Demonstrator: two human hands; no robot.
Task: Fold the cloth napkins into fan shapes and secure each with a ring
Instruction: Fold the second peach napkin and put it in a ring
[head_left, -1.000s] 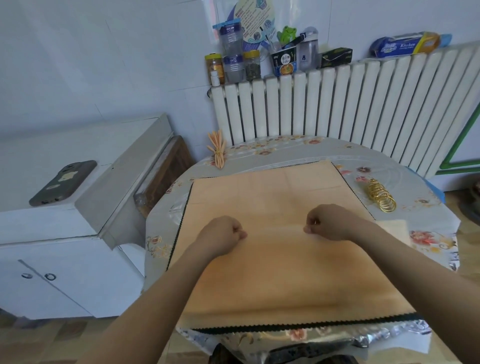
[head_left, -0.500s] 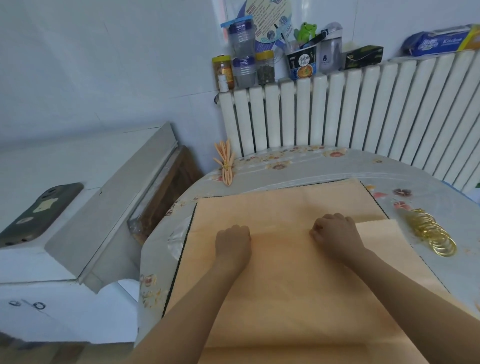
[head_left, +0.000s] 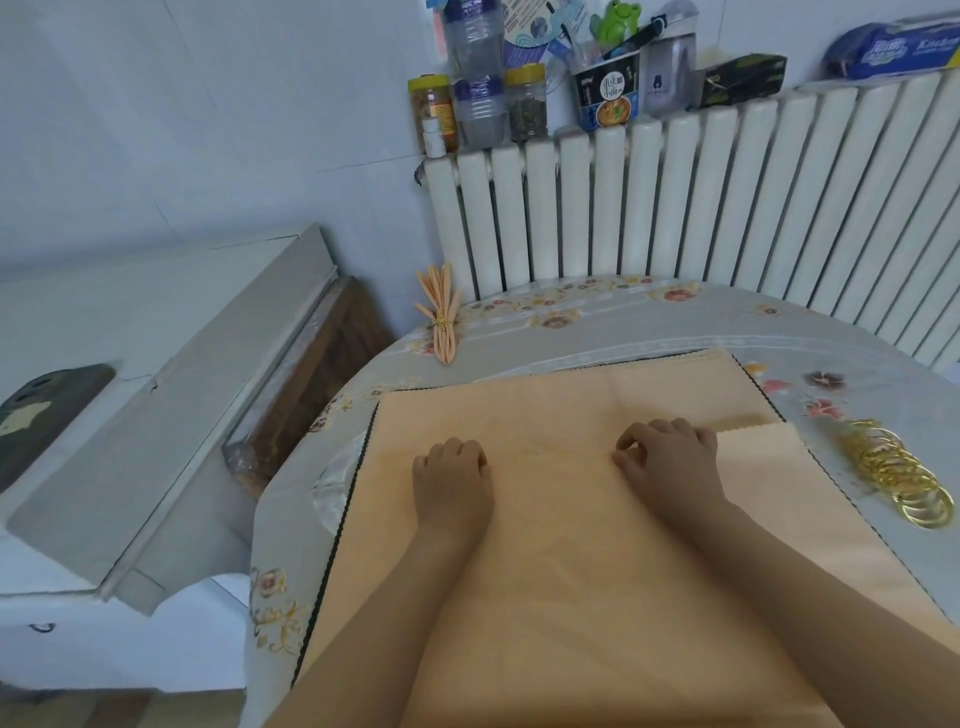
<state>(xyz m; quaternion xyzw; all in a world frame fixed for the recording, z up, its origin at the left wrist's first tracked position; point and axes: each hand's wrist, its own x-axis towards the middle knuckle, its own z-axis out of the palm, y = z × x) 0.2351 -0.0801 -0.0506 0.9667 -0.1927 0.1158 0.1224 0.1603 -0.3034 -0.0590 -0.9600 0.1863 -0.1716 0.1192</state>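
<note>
Left hand (head_left: 451, 475) and right hand (head_left: 667, 457), fingers curled, each pinch the orange napkin (head_left: 561, 545) spread flat on the floral table (head_left: 597, 322); gold rings (head_left: 893, 475) lie just right of it

**Hands and forearms, head view**

Left hand (head_left: 451, 470): knuckles up, fingers curled under, pinching the napkin (head_left: 545, 519). Left forearm bare, entering from the lower edge and angled up-right.

Right hand (head_left: 670, 460): fingers bent, tips pinching the cloth at its inner side. Right forearm bare, entering from the lower right corner.

Both hands level, apart.
</note>
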